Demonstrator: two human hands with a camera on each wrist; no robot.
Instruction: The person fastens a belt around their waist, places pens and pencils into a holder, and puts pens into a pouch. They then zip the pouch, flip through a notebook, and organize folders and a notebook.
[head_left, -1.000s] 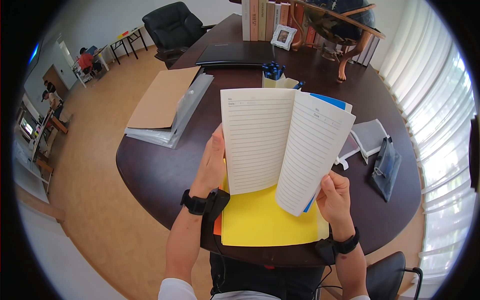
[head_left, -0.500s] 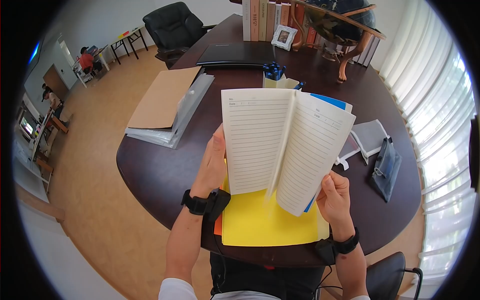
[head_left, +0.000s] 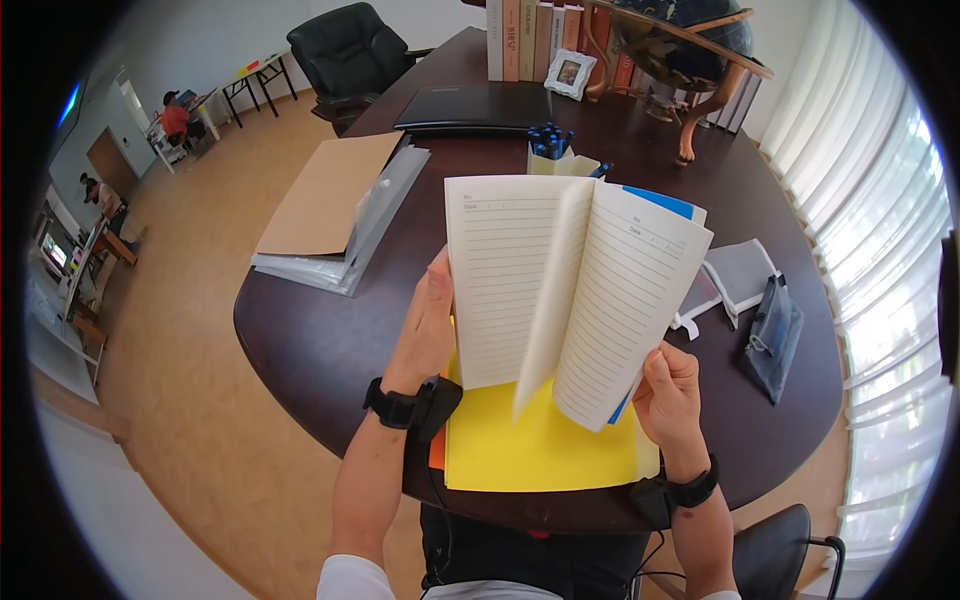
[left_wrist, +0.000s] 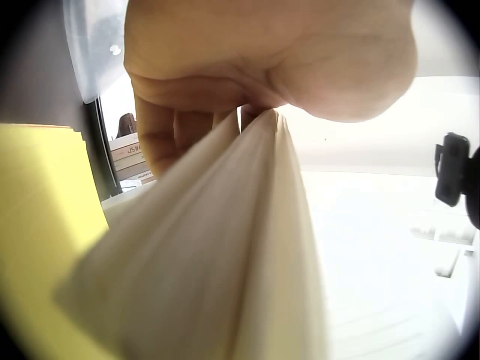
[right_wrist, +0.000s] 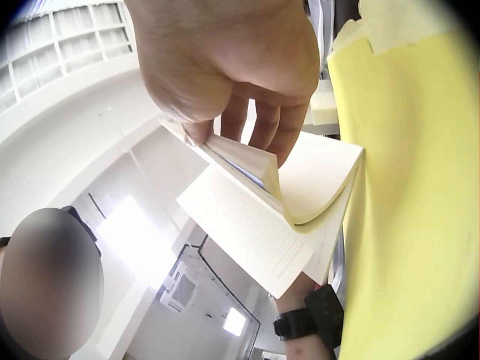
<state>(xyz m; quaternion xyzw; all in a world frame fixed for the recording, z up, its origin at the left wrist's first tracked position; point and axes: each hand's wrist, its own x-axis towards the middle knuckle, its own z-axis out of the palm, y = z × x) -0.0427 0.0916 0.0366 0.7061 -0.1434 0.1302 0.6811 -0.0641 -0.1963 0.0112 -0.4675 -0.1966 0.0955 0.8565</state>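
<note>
An open notebook (head_left: 500, 300) with lined pages and a blue cover edge is held up in front of the body. My left hand (head_left: 428, 315) grips its left edge, the fingers going behind the pages. On the right side, my right hand (head_left: 668, 395) pinches the bent stack of pages and cover, thumb on the near side. Between the two halves a loose page (head_left: 548, 320) stands up, blurred, tilting left. Beneath the notebook lies a yellow folder (head_left: 540, 460) at the desk's near edge, with an orange edge showing at its left.
Left on the dark desk (head_left: 310, 330) lie a brown folder (head_left: 330, 190) and clear sleeves. A laptop (head_left: 475, 110), a pen holder (head_left: 555, 160), books and a globe (head_left: 680, 50) stand farther back. Mesh pouches (head_left: 740, 275) and a dark pouch (head_left: 770, 340) lie to the right.
A page has come away from the right-hand stack and swung left across the middle of the notebook. Both hands have kept their places on the edges.
</note>
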